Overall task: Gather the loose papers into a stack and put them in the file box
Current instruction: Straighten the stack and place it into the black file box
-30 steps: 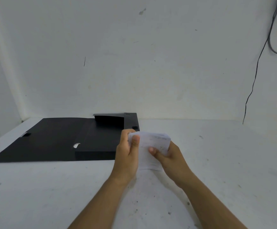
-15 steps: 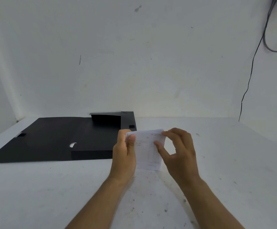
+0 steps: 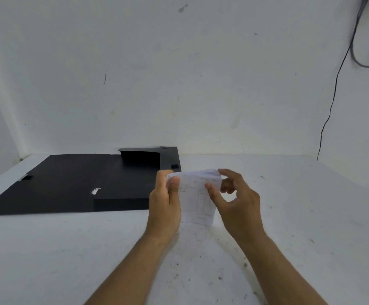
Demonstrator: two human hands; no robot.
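A small stack of white papers (image 3: 195, 200) with faint print stands upright on the white table, between both hands. My left hand (image 3: 165, 200) grips its left edge, thumb in front. My right hand (image 3: 237, 198) pinches the top right corner, thumb on the front face and index finger over the upper edge. The black file box (image 3: 122, 190) lies open and flat to the left, its lid (image 3: 53, 183) spread out leftward and a short back wall raised near the room wall. The box's right end is partly hidden behind my left hand.
The white table (image 3: 289, 216) is scuffed with dark specks. A white wall rises just behind the box. A thin black cable (image 3: 333, 95) hangs down the wall at the right, reaching the table's back edge.
My right hand has shifted from the papers' lower right side up to the top right corner, with the fingers spread more. The left hand's grip is unchanged, and the stack still stands on the table.
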